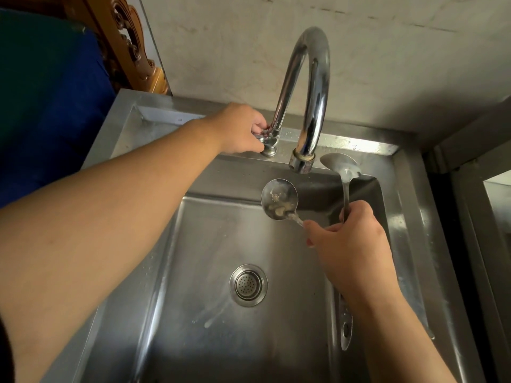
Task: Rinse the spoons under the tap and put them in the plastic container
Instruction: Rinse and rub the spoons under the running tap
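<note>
- Steel is the material of nearly everything seen: the sink (276,341), the tap (309,87) and the two spoons.
- The left hand (237,131) is closed around the tap handle (262,134) at about 11 o'clock from the drain (248,285); it appears the water is about to be turned on.
- No water is seen coming from the spout (301,161), so the rinsing is judged as not yet begun.
- The right hand (351,244) is closed on the handles of both spoons, at about 2 o'clock from the drain.
- The round spoon (279,199) is held just below the spout, and food remains are seen in its bowl.
- The second spoon (341,165) is held upward, just beside the spout at 3 o'clock from it.
- A third utensil handle (345,327) is seen lying in the sink under the right forearm.
- The plastic container is not in view, so nothing is judged as placed yet.
</note>
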A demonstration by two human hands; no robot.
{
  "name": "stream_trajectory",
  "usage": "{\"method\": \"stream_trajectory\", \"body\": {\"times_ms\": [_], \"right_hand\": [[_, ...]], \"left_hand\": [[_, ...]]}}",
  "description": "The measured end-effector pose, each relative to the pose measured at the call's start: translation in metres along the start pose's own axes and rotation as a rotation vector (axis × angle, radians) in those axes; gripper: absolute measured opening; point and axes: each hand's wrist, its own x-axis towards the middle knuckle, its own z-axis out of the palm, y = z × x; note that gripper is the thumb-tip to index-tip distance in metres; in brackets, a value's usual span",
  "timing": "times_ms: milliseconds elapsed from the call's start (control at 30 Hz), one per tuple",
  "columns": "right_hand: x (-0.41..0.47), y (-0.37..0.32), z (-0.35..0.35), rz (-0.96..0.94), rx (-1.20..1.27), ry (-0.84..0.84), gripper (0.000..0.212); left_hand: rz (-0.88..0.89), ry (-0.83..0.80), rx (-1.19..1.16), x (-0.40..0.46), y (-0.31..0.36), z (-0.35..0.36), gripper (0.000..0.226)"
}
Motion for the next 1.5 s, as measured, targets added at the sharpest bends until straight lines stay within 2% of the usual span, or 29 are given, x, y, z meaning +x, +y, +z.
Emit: {"method": "stream_trajectory", "body": {"times_ms": [167,233,433,467,567,600,700,767,933,1033,1133,1267,1400,1500], "right_hand": [[0.0,0.0,0.0,0.017,-0.009,-0.028,0.035],[0.0,0.0,-0.001,0.023,-0.01,-0.029,0.036],[-0.004,0.0,-0.004,0.034,0.012,-0.042,0.034],[-0.005,0.001,-0.004,0.039,0.019,-0.053,0.033],[-0.007,0.005,-0.003,0.082,0.092,-0.121,0.03],[-0.007,0.006,-0.003,0.107,0.134,-0.16,0.029],[-0.009,0.007,0.001,0.201,0.332,-0.286,0.027],[-0.013,0.007,0.004,0.247,0.496,-0.341,0.024],[-0.024,0.008,0.014,0.327,0.747,-0.4,0.01],[-0.029,0.007,0.017,0.372,0.849,-0.364,0.026],[-0.032,0.006,0.015,0.382,0.856,-0.33,0.029],[-0.033,0.005,0.009,0.401,0.881,-0.33,0.019],[-0.031,0.006,0.006,0.415,0.877,-0.372,0.022],[-0.031,0.003,0.007,0.434,0.901,-0.39,0.034]], "left_hand": [[-0.004,-0.02,0.013,0.002,0.001,-0.002,0.008],[-0.006,-0.025,0.018,0.003,0.002,-0.002,0.006],[-0.055,-0.006,-0.008,-0.015,0.006,0.002,0.044],[-0.069,0.067,-0.048,-0.025,0.007,0.006,0.048],[-0.098,0.374,-0.273,-0.068,0.013,0.028,0.038],[-0.116,0.401,-0.388,-0.083,0.017,0.037,0.037],[-0.164,0.253,-0.764,-0.118,0.027,0.063,0.038],[-0.15,0.17,-0.853,-0.132,0.03,0.079,0.044],[-0.196,0.18,-0.817,-0.137,0.031,0.098,0.062],[-0.2,0.184,-0.796,-0.131,0.032,0.103,0.071],[-0.157,0.19,-0.782,-0.125,0.035,0.108,0.074],[-0.135,0.214,-0.789,-0.117,0.04,0.117,0.067],[-0.163,0.282,-0.761,-0.111,0.041,0.124,0.054],[-0.221,0.334,-0.762,-0.106,0.042,0.126,0.045]]}}
